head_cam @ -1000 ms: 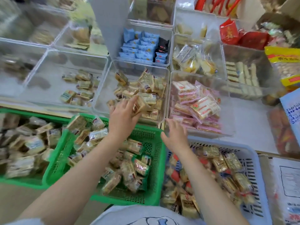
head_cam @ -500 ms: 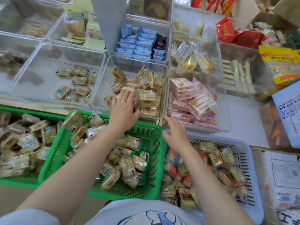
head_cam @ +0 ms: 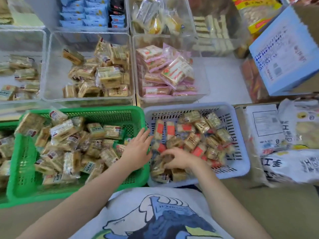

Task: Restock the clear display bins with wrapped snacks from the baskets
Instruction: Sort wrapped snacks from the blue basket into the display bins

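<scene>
A white display counter [head_cam: 222, 80] is carrying rows of clear bins along its near edge, and below that edge two baskets are sitting side by side on a tan surface [head_cam: 269, 204], with a third green basket [head_cam: 3, 125] just showing at the far left. The green basket [head_cam: 131, 116] on the left is holding a heap of tan wrapped snacks [head_cam: 67, 145], too many to count. The lavender basket [head_cam: 241, 152] touching its right wall is holding tan snacks with red labels [head_cam: 189, 137], also too many to count. The left hand [head_cam: 138, 150] is lying across the shared walls of the two baskets, fingers straight and relaxed, gripping nothing. The right hand [head_cam: 176, 159] is sitting in the lavender basket with fingers curled down into the pile, grasping wrapped snacks near the basket's near-left corner. Three clear bins are lining the counter's near edge: a left bin [head_cam: 20, 40] with a few green-labelled packs, a middle bin [head_cam: 51, 66] partly filled with tan packs, and a right bin [head_cam: 203, 87] with pink packs [head_cam: 165, 69]. Behind them, one bin is holding blue packets [head_cam: 82, 12]. At the right edge a blue box [head_cam: 284, 54] and printed bags [head_cam: 293, 144] are resting
</scene>
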{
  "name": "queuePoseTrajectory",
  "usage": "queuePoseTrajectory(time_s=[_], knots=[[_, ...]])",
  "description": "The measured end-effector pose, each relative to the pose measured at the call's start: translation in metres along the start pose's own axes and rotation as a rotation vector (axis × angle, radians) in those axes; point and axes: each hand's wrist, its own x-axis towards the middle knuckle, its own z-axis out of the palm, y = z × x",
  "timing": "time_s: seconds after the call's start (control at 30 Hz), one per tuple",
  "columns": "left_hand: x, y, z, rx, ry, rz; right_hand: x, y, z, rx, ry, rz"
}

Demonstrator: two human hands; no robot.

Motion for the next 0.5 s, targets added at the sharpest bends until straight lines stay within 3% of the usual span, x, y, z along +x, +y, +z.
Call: queuePoseTrajectory(time_s=[0.07,0.13,0.23,0.4,0.5], knots=[[0.001,-0.003,0.006,0.025,-0.032,-0.004,0.002,0.003,0.020,-0.224,-0.095,0.018],[0.001,-0.009,0.013,0.010,-0.011,0.000,0.010,0.006,0.036,-0.306,0.055,0.011],[0.001,-0.017,0.015,-0.049,0.028,0.007,0.018,0.010,0.040,-0.104,0.209,-0.047],[0.000,-0.014,-0.001,-0.242,0.085,0.018,0.004,0.011,0.005,0.471,0.380,-0.025],[-0.001,-0.016,-0.012,-0.269,0.197,0.056,-0.004,-0.005,-0.024,0.418,0.487,-0.056]])
